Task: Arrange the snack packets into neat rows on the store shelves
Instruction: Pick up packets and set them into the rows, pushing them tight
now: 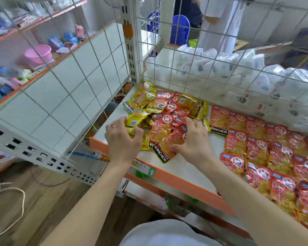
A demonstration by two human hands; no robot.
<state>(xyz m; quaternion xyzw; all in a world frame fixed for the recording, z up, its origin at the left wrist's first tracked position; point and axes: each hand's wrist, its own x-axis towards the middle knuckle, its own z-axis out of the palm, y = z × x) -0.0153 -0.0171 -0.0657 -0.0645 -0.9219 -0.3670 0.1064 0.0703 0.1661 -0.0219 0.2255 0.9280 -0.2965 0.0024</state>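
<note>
A loose heap of red and yellow snack packets [164,110] lies at the left end of the white shelf [183,167]. To its right, red packets [267,150] lie in neat overlapping rows. My left hand [123,139] curls its fingers round yellow packets [135,119] at the heap's left edge. My right hand [194,141] grips a red packet [171,141] at the heap's front, thumb under it and fingers over it.
A wire mesh panel [220,55] backs the shelf, with white packets [238,71] piled behind it. A second mesh [75,68] closes the left side. The orange shelf lip [185,185] runs along the front. String [16,210] lies on the wooden floor.
</note>
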